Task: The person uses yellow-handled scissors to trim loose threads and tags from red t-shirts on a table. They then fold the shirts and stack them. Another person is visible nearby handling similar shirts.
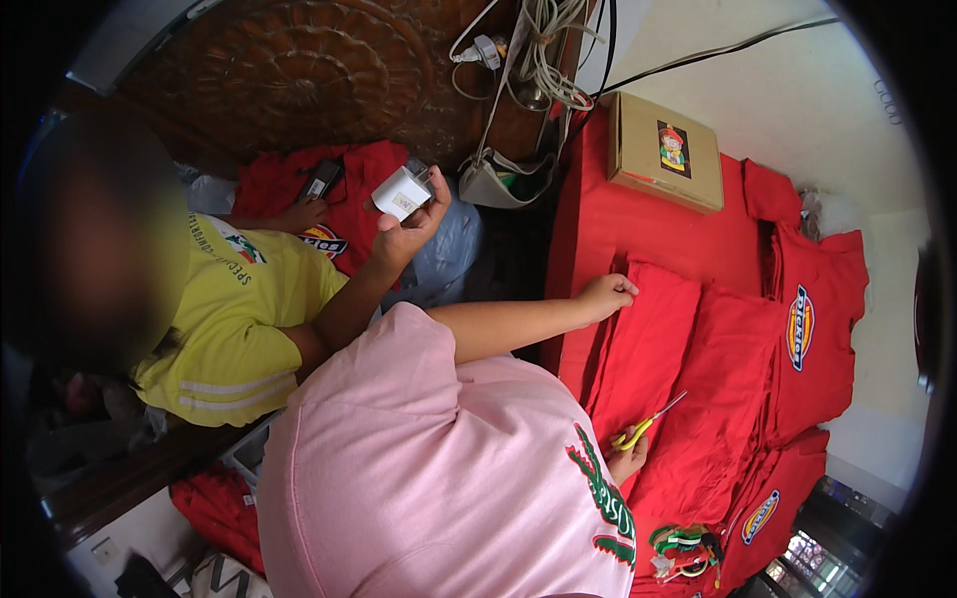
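Observation:
Pinched fingers of my left hand grip the edge of a folded red garment lying on the red-covered surface. My right hand, partly hidden by my pink shirt, is closed around the yellow handles of a pair of scissors. Their blades point away over more red fabric. Beyond that lie red shirts with a printed oval logo on the chest.
A cardboard box stands on the red cover. Coloured cords lie near my right side. At left a person in a yellow shirt holds a white charger. Bundled cables hang by carved wood.

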Available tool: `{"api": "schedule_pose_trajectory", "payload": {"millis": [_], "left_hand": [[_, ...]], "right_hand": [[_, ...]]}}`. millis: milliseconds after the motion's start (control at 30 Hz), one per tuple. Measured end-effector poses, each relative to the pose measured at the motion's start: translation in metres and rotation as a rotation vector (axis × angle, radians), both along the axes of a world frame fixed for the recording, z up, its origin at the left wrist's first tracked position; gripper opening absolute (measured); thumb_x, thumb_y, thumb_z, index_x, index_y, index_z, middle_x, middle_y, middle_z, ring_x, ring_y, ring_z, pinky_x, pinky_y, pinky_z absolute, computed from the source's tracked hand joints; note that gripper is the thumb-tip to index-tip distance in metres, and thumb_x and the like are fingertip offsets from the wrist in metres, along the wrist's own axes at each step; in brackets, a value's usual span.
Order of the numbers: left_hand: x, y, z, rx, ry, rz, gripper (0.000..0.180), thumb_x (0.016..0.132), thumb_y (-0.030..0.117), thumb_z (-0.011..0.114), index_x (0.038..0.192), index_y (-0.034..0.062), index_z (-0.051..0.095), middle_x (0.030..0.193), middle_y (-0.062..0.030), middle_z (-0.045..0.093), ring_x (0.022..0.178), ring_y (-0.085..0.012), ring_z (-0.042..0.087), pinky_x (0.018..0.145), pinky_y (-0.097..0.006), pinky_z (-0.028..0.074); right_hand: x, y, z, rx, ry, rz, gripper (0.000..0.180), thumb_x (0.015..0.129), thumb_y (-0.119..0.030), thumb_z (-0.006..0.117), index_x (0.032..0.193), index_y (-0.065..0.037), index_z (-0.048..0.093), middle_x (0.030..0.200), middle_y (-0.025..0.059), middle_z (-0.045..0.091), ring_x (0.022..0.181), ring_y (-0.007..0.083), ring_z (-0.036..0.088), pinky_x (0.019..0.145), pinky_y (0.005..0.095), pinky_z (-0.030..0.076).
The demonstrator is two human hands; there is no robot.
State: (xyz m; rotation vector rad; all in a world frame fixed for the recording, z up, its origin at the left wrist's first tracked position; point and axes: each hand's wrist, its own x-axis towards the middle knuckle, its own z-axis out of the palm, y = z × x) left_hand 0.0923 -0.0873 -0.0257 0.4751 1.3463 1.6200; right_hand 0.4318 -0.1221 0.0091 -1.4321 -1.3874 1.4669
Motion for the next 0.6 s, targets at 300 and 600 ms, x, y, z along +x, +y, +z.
{"api": "schedule_pose_trajectory", "payload": {"millis": [300, 600], "left_hand": [[-0.002, -0.003, 0.007, -0.016, -0.036, -0.016, 0.023, 0.087, 0.001, 0.068, 0.110, 0.0024, 0.071, 0.095, -0.0027, 0.061, 0.085, -0.0121, 0.061, 0.076, -0.027, 0.052], [-0.004, -0.002, 0.002, 0.024, -0.040, -0.016, 0.025, 0.088, 0.002, 0.067, 0.112, 0.0027, 0.071, 0.093, -0.0025, 0.063, 0.084, -0.0118, 0.062, 0.076, -0.027, 0.052]], "right_hand": [[-0.001, 0.000, -0.001, -0.002, 0.003, -0.008, 0.022, 0.098, -0.024, 0.070, 0.090, -0.007, 0.059, 0.063, 0.0028, 0.060, 0.043, 0.0061, 0.045, 0.038, 0.0208, 0.029], [-0.001, 0.001, -0.003, -0.005, 0.009, 0.011, 0.021, 0.098, -0.024, 0.071, 0.092, -0.007, 0.060, 0.064, 0.0028, 0.060, 0.043, 0.0060, 0.045, 0.038, 0.0208, 0.029]]}}
